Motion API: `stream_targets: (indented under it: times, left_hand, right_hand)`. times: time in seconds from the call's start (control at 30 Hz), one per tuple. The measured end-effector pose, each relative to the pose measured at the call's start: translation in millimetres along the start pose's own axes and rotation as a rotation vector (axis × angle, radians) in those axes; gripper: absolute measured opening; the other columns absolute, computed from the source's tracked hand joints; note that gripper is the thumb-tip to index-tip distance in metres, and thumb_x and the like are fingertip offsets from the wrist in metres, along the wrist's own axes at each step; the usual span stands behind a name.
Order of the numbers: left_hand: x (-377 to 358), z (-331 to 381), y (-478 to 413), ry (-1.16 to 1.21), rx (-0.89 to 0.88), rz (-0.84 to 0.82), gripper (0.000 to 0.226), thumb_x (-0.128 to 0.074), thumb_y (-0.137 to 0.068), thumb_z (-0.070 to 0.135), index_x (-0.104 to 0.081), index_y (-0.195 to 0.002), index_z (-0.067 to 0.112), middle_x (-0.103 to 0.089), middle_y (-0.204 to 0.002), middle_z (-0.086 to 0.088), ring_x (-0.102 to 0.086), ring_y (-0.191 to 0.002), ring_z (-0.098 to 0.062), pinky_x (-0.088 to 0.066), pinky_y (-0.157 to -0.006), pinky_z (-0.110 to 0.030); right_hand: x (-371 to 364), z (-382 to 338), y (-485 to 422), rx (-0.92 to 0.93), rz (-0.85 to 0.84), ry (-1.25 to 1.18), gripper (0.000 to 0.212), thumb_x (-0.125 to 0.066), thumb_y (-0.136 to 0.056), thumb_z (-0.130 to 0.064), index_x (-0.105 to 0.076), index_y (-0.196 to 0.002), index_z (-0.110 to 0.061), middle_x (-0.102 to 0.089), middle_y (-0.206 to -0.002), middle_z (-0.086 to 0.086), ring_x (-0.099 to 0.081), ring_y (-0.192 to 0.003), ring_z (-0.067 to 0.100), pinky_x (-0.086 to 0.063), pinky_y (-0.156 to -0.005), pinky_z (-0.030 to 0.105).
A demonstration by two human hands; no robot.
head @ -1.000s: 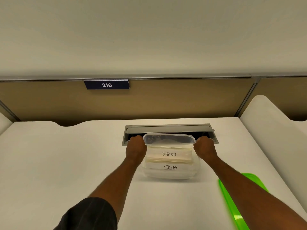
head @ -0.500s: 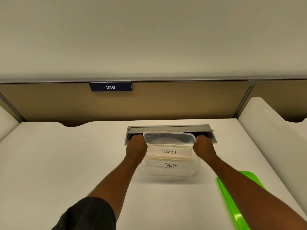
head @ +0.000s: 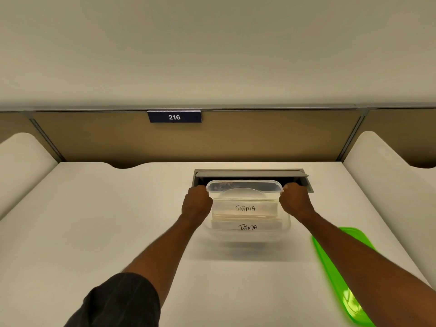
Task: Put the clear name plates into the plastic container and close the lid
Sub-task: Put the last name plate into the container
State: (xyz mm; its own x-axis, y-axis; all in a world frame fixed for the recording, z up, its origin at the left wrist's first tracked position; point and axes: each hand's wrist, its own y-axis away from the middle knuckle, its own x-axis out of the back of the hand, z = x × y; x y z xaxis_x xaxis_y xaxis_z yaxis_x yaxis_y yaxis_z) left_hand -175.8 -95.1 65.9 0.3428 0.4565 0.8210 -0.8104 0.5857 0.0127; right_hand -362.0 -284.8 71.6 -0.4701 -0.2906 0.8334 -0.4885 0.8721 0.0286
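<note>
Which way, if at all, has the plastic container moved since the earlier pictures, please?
Yes, slightly left: judged against the desk hatch, the plastic container sits nearer its left end, and the left hand now reaches that end.

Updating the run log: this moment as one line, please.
left hand: grips container side | right hand: grips opposite side | name plates: inside | green lid: on desk, off container

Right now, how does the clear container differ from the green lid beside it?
The clear container is see-through and holds name plates; the green lid is bright green and holds nothing. The left hand and right hand grip the container's ends, while the lid lies unheld on the desk. The container is deep; the lid is flat. Both have rounded corners.
</note>
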Motion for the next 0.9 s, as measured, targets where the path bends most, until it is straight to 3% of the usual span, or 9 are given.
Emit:
stream_targets:
  times: [0.17,0.27,0.37,0.5,0.6,0.7,0.9]
  left_hand:
    - [2,-16,25,-0.028,-0.015,-0.025,0.014,-0.049,-0.088,0.002,-0.059,-0.079,0.006,-0.068,-0.094,-0.016,-0.063,-0.079,-0.028,-0.041,-0.063,-0.025]
    - [1,-23,40,-0.033,0.009,-0.025,0.015,-0.049,-0.090,0.006,-0.057,-0.077,0.007,-0.068,-0.092,-0.014,-0.058,-0.071,-0.024,-0.042,-0.064,-0.026]
    - [1,-28,56,-0.014,0.030,-0.010,0.020,-0.050,-0.088,0.005,-0.050,-0.068,0.009,-0.067,-0.084,-0.015,-0.052,-0.063,-0.022,-0.039,-0.058,-0.026]
    - [-2,-36,78,-0.024,0.029,-0.031,0.017,-0.049,-0.088,0.004,-0.055,-0.071,0.005,-0.067,-0.082,-0.015,-0.063,-0.072,-0.031,-0.045,-0.059,-0.031]
    - [-4,-41,92,-0.019,0.056,-0.033,0.022,-0.050,-0.087,0.005,-0.050,-0.065,0.009,-0.067,-0.079,-0.015,-0.060,-0.066,-0.030,-0.042,-0.057,-0.029]
    - [-5,-44,103,-0.002,0.071,-0.034,0.020,-0.050,-0.087,0.004,-0.053,-0.067,0.008,-0.067,-0.079,-0.015,-0.063,-0.069,-0.031,-0.044,-0.058,-0.029]
    - [-13,-48,118,0.005,0.096,-0.055,0.016,-0.048,-0.085,0.004,-0.057,-0.071,0.006,-0.068,-0.081,-0.016,-0.063,-0.071,-0.033,-0.045,-0.059,-0.032]
  right_hand:
    - [-3,8,24,0.024,-0.047,0.003,0.015,-0.050,-0.090,-0.002,-0.063,-0.089,0.007,-0.066,-0.093,0.021,-0.062,-0.091,0.034,-0.038,-0.068,0.025]
    - [-5,12,42,0.014,-0.035,0.038,0.016,-0.052,-0.088,-0.003,-0.064,-0.081,0.006,-0.066,-0.087,0.020,-0.062,-0.085,0.034,-0.036,-0.066,0.025]
    - [-8,18,58,0.035,-0.047,0.091,0.022,-0.051,-0.084,-0.001,-0.052,-0.062,-0.002,-0.062,-0.079,0.021,-0.061,-0.081,0.037,-0.032,-0.063,0.026]
    - [-13,26,79,0.049,-0.058,0.091,0.026,-0.052,-0.084,-0.003,-0.046,-0.060,-0.006,-0.060,-0.079,0.020,-0.057,-0.078,0.037,-0.027,-0.061,0.028]
    - [-17,31,93,0.015,-0.085,0.057,0.021,-0.053,-0.085,-0.005,-0.057,-0.066,0.003,-0.065,-0.081,0.022,-0.060,-0.080,0.039,-0.035,-0.063,0.029]
    - [-19,34,103,0.003,-0.111,0.007,0.019,-0.052,-0.085,-0.004,-0.064,-0.079,0.010,-0.067,-0.086,0.023,-0.063,-0.082,0.039,-0.052,-0.073,0.042]
    - [-24,41,110,0.011,-0.129,-0.002,0.019,-0.052,-0.085,-0.004,-0.064,-0.081,0.010,-0.067,-0.086,0.024,-0.065,-0.080,0.040,-0.053,-0.077,0.048]
